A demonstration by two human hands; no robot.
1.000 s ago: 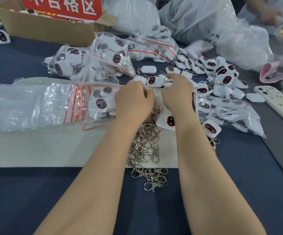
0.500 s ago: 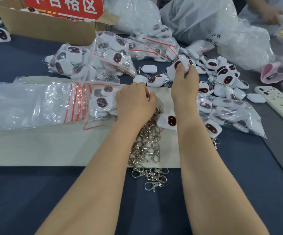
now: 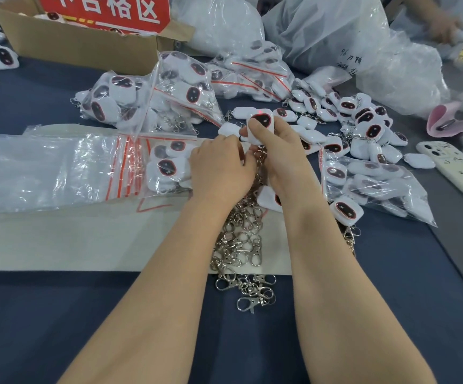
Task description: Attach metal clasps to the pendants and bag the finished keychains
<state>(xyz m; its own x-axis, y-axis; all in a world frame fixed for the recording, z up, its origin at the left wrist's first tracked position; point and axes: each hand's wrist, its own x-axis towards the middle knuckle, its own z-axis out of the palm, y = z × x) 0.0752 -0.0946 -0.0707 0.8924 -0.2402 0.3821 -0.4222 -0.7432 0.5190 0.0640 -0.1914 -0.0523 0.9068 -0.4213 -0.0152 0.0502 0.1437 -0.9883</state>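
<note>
My right hand [image 3: 281,156] grips a white pendant [image 3: 261,124] with a dark oval face, held upright. My left hand [image 3: 220,169] sits beside it with its fingers curled at the pendant's lower end, where a metal clasp [image 3: 259,156] shows between the two hands. A pile of silver clasps [image 3: 241,245] lies under my wrists on the pale mat [image 3: 86,239]. Loose pendants [image 3: 363,126] are heaped at the back right. Clear zip bags [image 3: 44,167] with red seals lie to the left, one holding pendants [image 3: 166,167].
Filled bags [image 3: 152,98] lie behind my hands. A cardboard box [image 3: 80,42] with a red sign stands at the back left, large plastic bags [image 3: 349,37] at the back right. A phone case [image 3: 457,170] lies far right. Another person's hand [image 3: 443,26] works at the top right.
My right hand reached out to the loose pendants, picked one up and brought it back beside my left hand. My left hand has stayed in place.
</note>
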